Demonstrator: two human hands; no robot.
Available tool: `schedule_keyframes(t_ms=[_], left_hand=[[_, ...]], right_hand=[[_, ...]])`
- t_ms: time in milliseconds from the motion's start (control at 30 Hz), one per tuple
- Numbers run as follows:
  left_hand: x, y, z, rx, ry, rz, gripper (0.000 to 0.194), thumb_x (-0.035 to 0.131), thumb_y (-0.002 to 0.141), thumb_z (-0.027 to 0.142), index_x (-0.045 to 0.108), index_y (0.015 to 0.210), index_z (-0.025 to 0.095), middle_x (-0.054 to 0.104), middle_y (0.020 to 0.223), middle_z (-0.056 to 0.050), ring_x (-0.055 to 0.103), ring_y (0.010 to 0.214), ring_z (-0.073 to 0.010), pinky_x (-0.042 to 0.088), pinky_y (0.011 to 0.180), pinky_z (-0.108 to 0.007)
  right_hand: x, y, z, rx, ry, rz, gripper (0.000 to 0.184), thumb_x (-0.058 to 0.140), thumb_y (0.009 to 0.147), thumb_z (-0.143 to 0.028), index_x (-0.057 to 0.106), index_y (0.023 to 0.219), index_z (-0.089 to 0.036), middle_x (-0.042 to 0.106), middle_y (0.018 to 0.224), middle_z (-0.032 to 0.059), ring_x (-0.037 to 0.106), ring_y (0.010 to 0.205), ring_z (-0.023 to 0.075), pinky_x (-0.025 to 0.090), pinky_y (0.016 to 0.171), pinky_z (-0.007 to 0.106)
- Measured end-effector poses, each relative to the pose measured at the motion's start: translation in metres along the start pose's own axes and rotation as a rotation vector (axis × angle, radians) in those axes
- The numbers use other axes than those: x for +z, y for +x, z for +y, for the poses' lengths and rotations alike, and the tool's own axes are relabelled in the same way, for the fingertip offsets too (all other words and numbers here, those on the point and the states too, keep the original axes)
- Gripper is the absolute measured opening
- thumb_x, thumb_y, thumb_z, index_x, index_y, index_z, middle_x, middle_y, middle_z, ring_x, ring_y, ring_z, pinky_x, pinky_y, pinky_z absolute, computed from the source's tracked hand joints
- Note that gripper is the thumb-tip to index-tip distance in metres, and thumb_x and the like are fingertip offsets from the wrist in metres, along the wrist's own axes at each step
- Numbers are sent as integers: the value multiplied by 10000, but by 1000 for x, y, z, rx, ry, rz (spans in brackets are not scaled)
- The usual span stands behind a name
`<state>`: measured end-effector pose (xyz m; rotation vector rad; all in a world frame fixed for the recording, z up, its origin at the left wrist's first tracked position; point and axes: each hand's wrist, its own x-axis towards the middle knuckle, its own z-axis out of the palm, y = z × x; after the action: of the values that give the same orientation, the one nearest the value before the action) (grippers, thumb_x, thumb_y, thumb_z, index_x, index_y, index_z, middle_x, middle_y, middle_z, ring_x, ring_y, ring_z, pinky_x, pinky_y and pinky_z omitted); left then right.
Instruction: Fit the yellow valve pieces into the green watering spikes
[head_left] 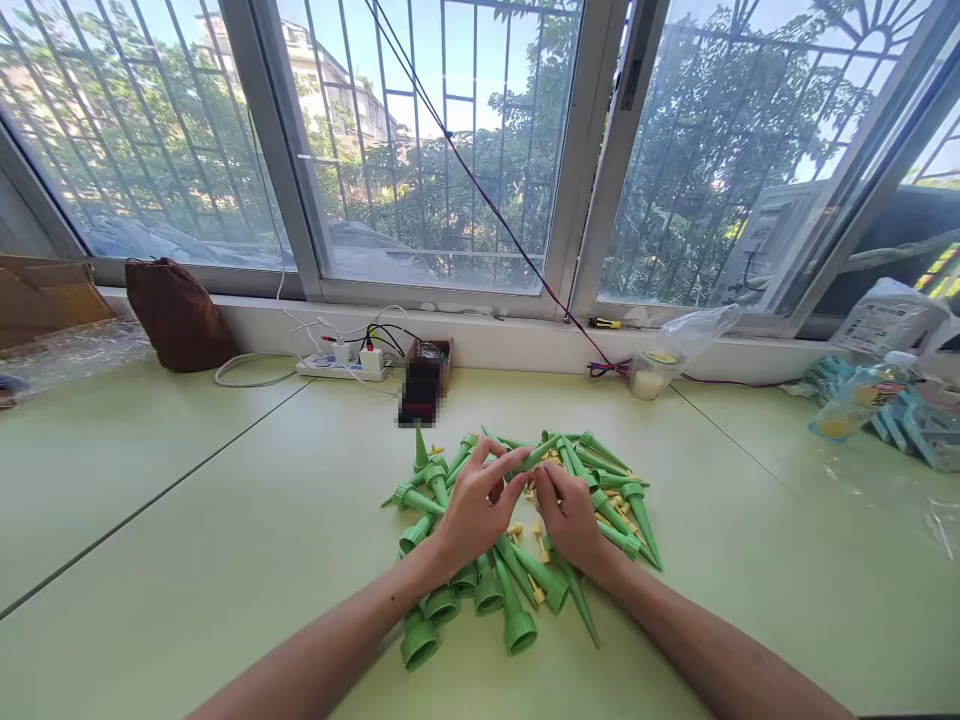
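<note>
A heap of several green plastic cone spikes lies on the pale green table, with small yellow parts scattered among them. My left hand is over the middle of the heap, its fingers pinched round one green spike that points to the right. My right hand sits just beside it with fingers curled, touching the same spike and the yellow pieces under it. Whether it holds a yellow part is hidden.
A power strip with cables and a dark small box stand by the window sill. A brown pouch is at the back left, a plastic jar and bags with blue items at the right.
</note>
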<state>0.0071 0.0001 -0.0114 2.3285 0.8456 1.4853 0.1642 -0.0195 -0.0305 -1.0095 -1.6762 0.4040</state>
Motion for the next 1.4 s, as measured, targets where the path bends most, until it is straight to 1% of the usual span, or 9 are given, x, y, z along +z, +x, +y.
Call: schedule_keyframes(t_ms=[133, 300, 633, 833, 1000, 1400], left_hand=[[0, 0, 0, -16, 4, -7, 273, 561, 959, 228, 644, 1219, 226, 514, 943, -13, 445, 516, -18, 471, 540, -194], [0, 0, 0, -22, -1, -11, 275, 561, 954, 229, 641, 1217, 219, 516, 954, -18, 448, 520, -21, 468, 524, -190], [0, 1, 0, -24, -8, -13, 266, 563, 956, 236, 641, 1208, 210, 514, 938, -15, 440, 517, -21, 456, 513, -188], [1, 0, -2, -38, -11, -18, 271, 560, 960, 255, 629, 1220, 220, 509, 942, -14, 444, 527, -26, 455, 522, -194], [1, -1, -2, -35, -16, -16, 256, 557, 963, 272, 629, 1202, 215, 507, 932, -14, 445, 532, -29, 451, 512, -188], [1, 0, -1, -52, -6, -22, 259, 553, 964, 288, 635, 1195, 206, 506, 919, -11, 472, 553, -38, 462, 521, -188]], right_hand=[[1, 0, 1, -3, -3, 0, 393, 351, 1032, -401, 330, 674, -240, 345, 534, -58, 304, 474, 128, 258, 485, 286], [1, -1, 2, 12, 13, -7, 379, 361, 1030, -376, 343, 677, -242, 387, 537, -50, 337, 478, 133, 277, 496, 289], [1, -1, 1, 26, 1, -16, 395, 345, 1032, -405, 338, 672, -242, 385, 528, -49, 333, 479, 135, 277, 495, 289], [0, 1, -1, 2, -18, 3, 395, 354, 1025, -397, 341, 662, -241, 381, 536, -47, 333, 480, 135, 270, 492, 290], [0, 0, -1, 15, -6, -8, 392, 355, 1028, -398, 355, 670, -240, 416, 528, -43, 354, 478, 135, 286, 494, 287], [0, 0, -1, 10, -13, -11, 375, 361, 1027, -365, 352, 674, -238, 400, 523, -55, 342, 469, 128, 274, 500, 282]])
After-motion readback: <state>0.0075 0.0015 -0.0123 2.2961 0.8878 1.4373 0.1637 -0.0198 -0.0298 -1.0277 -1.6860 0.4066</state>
